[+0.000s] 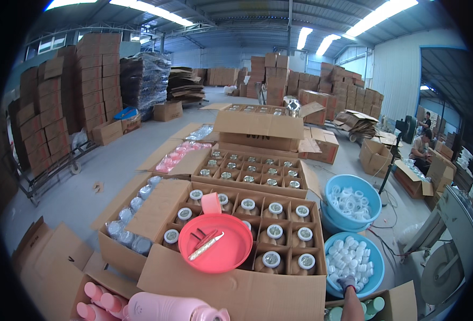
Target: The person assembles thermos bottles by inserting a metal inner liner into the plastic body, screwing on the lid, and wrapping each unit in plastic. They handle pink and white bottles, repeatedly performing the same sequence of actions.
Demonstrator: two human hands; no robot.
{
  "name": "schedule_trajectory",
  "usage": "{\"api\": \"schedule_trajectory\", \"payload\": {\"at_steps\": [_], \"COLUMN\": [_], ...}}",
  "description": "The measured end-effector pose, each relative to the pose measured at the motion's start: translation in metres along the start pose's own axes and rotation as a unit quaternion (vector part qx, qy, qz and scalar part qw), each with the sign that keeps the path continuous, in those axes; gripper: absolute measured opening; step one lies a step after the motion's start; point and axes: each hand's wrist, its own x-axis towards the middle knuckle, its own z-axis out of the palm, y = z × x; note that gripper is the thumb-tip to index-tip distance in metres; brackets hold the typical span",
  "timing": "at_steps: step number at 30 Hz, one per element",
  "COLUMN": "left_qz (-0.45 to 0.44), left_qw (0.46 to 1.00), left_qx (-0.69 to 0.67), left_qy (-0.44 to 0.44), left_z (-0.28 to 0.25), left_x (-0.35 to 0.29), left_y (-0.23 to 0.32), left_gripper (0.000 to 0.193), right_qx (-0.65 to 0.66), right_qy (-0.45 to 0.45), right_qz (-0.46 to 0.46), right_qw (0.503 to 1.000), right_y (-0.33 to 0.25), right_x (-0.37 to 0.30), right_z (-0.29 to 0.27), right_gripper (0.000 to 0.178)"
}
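Note:
My right hand [347, 282], in a greyish glove, reaches into the near edge of a light blue basin [380, 267] filled with small white plastic caps [349, 254]. Its fingertips are down among the caps, and I cannot make out whether they grip one. My left hand is out of view. A large pink bottle [164, 307] lies tilted at the lower edge; whatever supports it is hidden. In front, a divided carton [231, 286] holds bottles with white-rimmed tops [271, 259]. On it rests a pink plastic bowl [215, 262] with a pale-handled hooked tool [207, 247] and dark-tipped pieces inside.
Behind the cap basin, stacked blue basins [378, 200] contain clear white rings [351, 203]. Pink bottles [94, 291] stand in a carton at left, green-topped ones [374, 306] at lower right. A second divided carton [250, 174] sits beyond. A machine [448, 257] borders the right; a person [421, 150] sits farther back.

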Motion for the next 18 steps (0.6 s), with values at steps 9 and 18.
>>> {"api": "schedule_trajectory", "payload": {"at_steps": [9,18], "left_qz": [-0.008,0.015], "left_qw": [0.997,0.994], "left_qx": [-0.018,-0.016], "left_qy": [-0.077,-0.103], "left_z": [0.047,0.011], "left_x": [-0.013,-0.017], "left_y": [-0.007,0.015], "left_gripper": [0.025,0.022], "right_qx": [0.329,0.161], "right_qy": [0.059,-0.002], "right_qz": [-0.543,-0.642], "right_qw": [0.77,0.749], "right_y": [-0.139,-0.176], "right_x": [-0.343,-0.492], "right_z": [-0.056,-0.003], "right_gripper": [0.049,0.048]}}
